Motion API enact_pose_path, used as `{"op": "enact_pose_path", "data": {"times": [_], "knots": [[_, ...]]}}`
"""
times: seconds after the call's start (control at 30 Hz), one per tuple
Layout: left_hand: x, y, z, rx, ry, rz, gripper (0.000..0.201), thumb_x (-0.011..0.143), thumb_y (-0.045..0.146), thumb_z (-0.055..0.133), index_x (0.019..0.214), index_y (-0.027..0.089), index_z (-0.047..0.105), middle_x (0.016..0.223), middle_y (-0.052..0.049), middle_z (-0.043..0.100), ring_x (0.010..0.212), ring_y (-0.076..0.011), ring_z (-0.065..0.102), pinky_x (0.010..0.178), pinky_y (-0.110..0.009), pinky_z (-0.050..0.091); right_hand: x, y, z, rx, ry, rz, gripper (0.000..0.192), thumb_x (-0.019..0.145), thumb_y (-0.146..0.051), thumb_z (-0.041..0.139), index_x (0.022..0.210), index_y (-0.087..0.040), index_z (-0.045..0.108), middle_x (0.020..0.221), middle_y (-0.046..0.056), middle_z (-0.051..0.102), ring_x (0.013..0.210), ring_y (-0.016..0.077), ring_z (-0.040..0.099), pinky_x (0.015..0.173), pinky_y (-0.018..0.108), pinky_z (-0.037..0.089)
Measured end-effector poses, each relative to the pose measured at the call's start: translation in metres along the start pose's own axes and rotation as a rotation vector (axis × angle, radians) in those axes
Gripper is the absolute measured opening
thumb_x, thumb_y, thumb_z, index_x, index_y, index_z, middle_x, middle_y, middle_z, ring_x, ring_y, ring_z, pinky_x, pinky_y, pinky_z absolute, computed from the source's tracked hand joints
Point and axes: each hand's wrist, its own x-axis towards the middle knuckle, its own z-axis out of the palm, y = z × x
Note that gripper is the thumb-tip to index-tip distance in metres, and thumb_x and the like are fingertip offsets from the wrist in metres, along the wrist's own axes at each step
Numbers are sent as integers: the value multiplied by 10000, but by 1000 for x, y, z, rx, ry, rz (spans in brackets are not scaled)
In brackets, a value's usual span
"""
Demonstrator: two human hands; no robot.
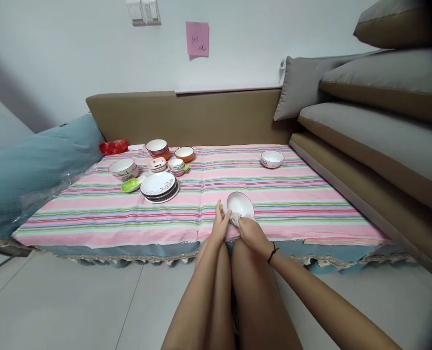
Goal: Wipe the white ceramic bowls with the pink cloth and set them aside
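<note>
Holding a white bowl (240,204) in my left hand (220,227), my right hand (250,232) grips a cloth (235,218) over the striped bedsheet (274,194), grey floor tiles (73,301) below.

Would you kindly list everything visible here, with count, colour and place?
white bowl: 1, white, near edge of the bed, held tilted
cloth: 1, pale, at the bowl's lower rim
plate stack: 1 stack, white top, dark rims, left of centre
green dish: 1, green, left of the plates
patterned bowls: 1 stack, white, far left
red-rimmed bowl: 1, white inside, back left
orange bowl: 1, orange, back
small dishes: 1 stack, white and pink, behind the plates
lone bowl: 1, white, back right
striped sheet: 1, pink stripes, covering the bed
pink note: 1, on wall
cushions: several, grey and brown, right
left hand: on the bowl's left rim
right hand: pressing the cloth to the bowl
</note>
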Motion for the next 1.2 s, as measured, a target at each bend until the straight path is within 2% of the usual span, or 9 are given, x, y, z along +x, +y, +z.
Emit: {"op": "enact_pose_path", "data": {"times": [0.1,0.23,0.3,0.4,0.5,0.63,0.83,1.0,1.2], "knots": [[-1,1,-1,56,-8,86,566,900,461,430,1384,173,372,1487,-122,358,1399,-203,288,1164,-370,191,-2,0,4,30,-13,-32,269,921,-82,360,924,-121,627,874,97,704,766,177,650,730,285,503],[0,3,-1,74,-2,87,537,916,472,386,1364,179,423,1484,-101,378,1398,-185,294,1172,-354,182,-14,26,6,-1,-1,-158,285,872,-29,417,1057,-94,622,1157,153,650,1101,225,582,980,372,429],[2,2,0,50,9,58,531,903,470,424,1359,197,439,1490,-86,376,1403,-189,286,1173,-361,181,-17,34,6,-44,27,-199,311,862,-35,442,1125,-78,601,1225,161,615,1168,235,537,1028,385,389],[4,-3,-2,-109,89,-39,540,878,483,467,1352,224,448,1486,-90,378,1375,-232,339,1103,-398,323,-11,32,6,-79,51,-145,254,876,-63,442,1033,-103,637,1091,136,669,1019,226,593,950,362,424],[4,-9,-10,-330,237,-99,590,790,427,605,1329,240,455,1462,-122,392,1279,-278,459,913,-370,483,-4,21,8,-82,66,-90,226,892,-85,429,925,-113,650,944,125,687,868,221,605,839,344,441],[-2,-12,-25,-564,292,-45,688,613,215,750,1252,263,498,1407,-118,446,1190,-251,541,825,-273,490,-6,19,13,-72,86,-60,209,892,-83,433,903,-109,640,919,121,681,870,224,593,830,335,428],[-13,-8,-31,-753,374,-22,638,623,112,741,1194,274,506,1426,-102,419,1254,-215,494,930,-257,433,-13,23,22,-60,110,-47,231,902,-80,401,935,-115,626,937,116,669,885,218,570,842,327,424],[-15,-1,-28,-743,317,-18,683,585,108,757,1196,291,514,1433,-91,407,1237,-218,502,914,-259,434,-12,20,25,-64,132,-49,230,881,-65,414,924,-104,637,930,126,670,888,233,563,861,350,423],[-21,13,-24,-764,72,-25,678,558,19,652,1179,267,543,1393,-75,464,1050,-150,571,720,-189,436,-14,18,24,-56,147,-63,251,871,-48,414,967,-97,640,929,123,670,888,228,569,869,359,434]]}}
